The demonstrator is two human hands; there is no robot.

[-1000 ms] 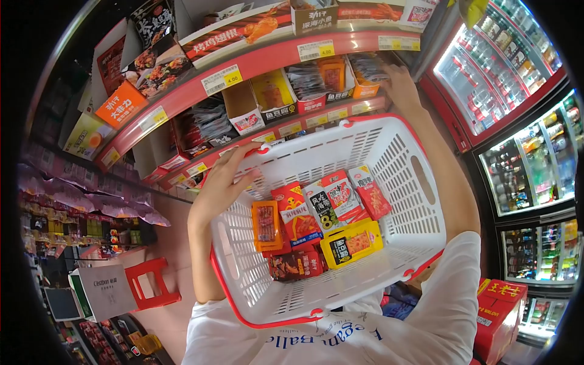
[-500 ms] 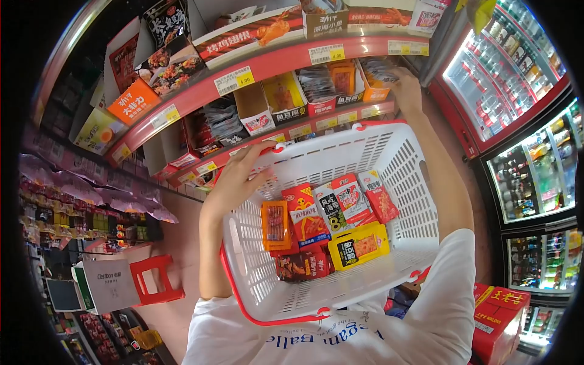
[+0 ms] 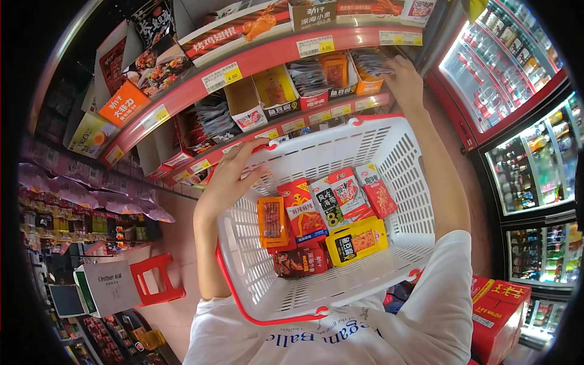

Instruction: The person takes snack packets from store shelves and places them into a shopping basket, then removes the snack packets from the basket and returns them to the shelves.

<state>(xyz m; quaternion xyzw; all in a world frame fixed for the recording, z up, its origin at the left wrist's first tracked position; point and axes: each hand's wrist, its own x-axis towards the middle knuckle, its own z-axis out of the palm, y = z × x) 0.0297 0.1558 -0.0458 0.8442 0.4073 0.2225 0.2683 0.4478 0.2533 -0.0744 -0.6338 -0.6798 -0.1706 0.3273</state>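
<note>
Basket [image 3: 353,285] is clasped by left grip [image 3: 225,181]; right grip [image 3: 404,82] nears snack packets [image 3: 367,63], closure unclear.

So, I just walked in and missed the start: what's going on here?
Someone's left hand holds a white basket by its rim, near the far left corner. Their right hand is at the packets in an orange box on the shelf; whether it grips one is hard to tell. Several snack packs lie in the basket.
</note>
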